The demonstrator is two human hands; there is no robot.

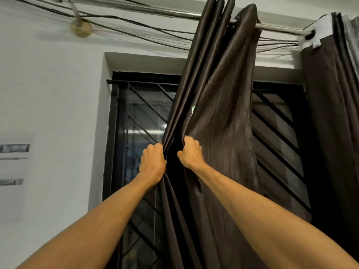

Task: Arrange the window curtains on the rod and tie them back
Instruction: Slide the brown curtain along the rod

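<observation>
Your left hand (152,164) grips the bunched left folds of the dark brown curtain (219,105). Your right hand (191,153) grips an adjacent fold just beside it. The curtain hangs gathered from the metal curtain rod (275,27), in front of the barred window (143,121). A second dark curtain (334,117) hangs at the right end.

A: What is the person wearing, as far as it shows?
B: Only bare parts show. The left hand (152,164) and the right hand (191,152) are bare, knuckles plain.
A: And the arms?
B: The left forearm (101,216) and the right forearm (262,206) are bare too, lean and smooth, from the wrists to the lower edge of the view.
</observation>
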